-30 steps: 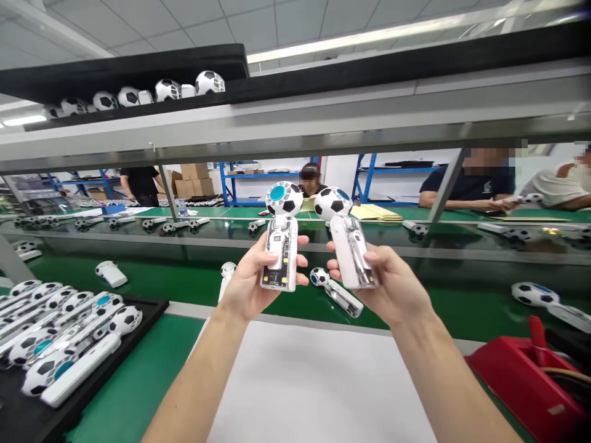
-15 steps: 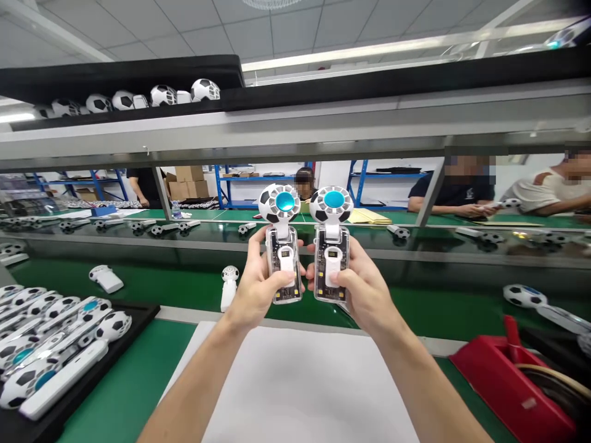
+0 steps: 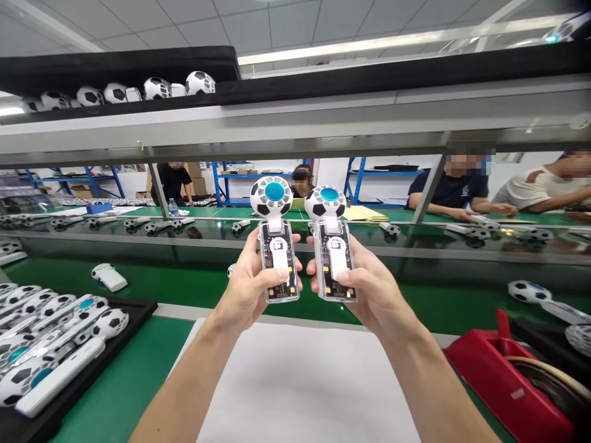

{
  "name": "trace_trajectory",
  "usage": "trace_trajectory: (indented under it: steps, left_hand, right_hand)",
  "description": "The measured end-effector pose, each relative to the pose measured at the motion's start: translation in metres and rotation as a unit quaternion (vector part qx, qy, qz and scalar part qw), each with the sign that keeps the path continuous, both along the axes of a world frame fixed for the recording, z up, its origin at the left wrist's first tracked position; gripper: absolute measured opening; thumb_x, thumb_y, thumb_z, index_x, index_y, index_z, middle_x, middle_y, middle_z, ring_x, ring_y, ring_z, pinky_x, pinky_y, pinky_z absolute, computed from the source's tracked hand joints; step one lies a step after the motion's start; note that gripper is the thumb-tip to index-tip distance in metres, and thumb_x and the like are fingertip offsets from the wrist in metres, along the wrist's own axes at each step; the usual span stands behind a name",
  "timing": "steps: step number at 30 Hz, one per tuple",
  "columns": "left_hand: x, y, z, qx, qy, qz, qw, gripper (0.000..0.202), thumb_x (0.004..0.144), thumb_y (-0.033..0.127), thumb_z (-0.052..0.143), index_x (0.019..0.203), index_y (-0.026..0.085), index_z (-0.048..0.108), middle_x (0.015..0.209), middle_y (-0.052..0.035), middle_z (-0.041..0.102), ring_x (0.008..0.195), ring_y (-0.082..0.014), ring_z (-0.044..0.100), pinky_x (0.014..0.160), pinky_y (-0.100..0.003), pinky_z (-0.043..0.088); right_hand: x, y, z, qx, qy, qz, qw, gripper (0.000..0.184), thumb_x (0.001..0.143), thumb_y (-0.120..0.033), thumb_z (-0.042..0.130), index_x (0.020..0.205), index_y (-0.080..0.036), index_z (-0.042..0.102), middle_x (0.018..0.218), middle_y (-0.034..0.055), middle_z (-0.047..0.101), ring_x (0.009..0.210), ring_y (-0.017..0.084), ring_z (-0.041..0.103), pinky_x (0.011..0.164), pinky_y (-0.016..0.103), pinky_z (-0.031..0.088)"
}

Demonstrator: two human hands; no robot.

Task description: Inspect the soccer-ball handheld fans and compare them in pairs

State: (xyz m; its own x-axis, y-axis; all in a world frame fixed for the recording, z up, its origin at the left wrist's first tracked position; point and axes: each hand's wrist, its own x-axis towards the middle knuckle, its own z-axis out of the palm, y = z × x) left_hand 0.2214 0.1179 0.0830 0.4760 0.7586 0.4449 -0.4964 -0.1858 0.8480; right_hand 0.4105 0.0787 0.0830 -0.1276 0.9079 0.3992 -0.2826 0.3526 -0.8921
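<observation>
Two small handheld fans with football-patterned heads, held up side by side at chest height over the white mat. Left hand is wrapped round the clear handle of the left fan, thumb pressed on the white strip down its front and fingers behind. Right hand is closed the same way on the right fan. Both long axes run near upright with the heads on top and blue hubs facing the camera. The handles are just beside each other, not touching, and each fan sits directly above its own grip. Nothing stands between the two. To the left is a black tray of finished fans, to the right a red dispenser. A loose fan lies on the green belt beyond. Co-workers sit across the line, well apart.
</observation>
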Motion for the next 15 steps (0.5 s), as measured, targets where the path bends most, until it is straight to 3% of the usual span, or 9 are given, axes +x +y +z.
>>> trace_trajectory:
  steps: [5,11,15]
  left_hand:
    - [-0.0012,0.0018,0.0007,-0.003,-0.014,0.014,1.0,0.065,0.07,0.016,0.075,0.129,0.021,0.05,0.087,-0.0025,0.067,0.067,-0.0164,0.066,0.063,-0.028,0.054]
    - [0.003,0.0007,0.0005,-0.029,-0.016,-0.004,0.999,0.056,0.078,0.021,0.071,0.129,0.019,0.049,0.087,-0.0036,0.068,0.065,-0.0157,0.066,0.059,-0.027,0.054]
    - [0.0058,-0.0005,-0.001,-0.047,-0.028,-0.012,0.998,0.054,0.078,0.022,0.071,0.128,0.019,0.05,0.086,-0.0034,0.068,0.063,-0.0149,0.065,0.058,-0.027,0.054]
  right_hand:
    - [0.0021,0.001,0.0011,0.009,0.009,0.0,1.0,0.055,0.074,-0.021,0.069,0.126,-0.023,0.052,0.087,0.0038,0.072,0.068,0.017,0.067,0.063,0.03,0.056]
    - [0.0012,0.0044,-0.0013,0.004,0.012,-0.016,1.0,0.044,0.082,-0.028,0.066,0.123,-0.022,0.054,0.084,0.0041,0.071,0.065,0.017,0.066,0.061,0.028,0.055]
    - [-0.0013,0.0073,-0.0043,0.014,0.001,-0.042,0.999,0.046,0.08,-0.029,0.068,0.124,-0.024,0.054,0.088,0.0036,0.071,0.068,0.018,0.067,0.064,0.031,0.058]
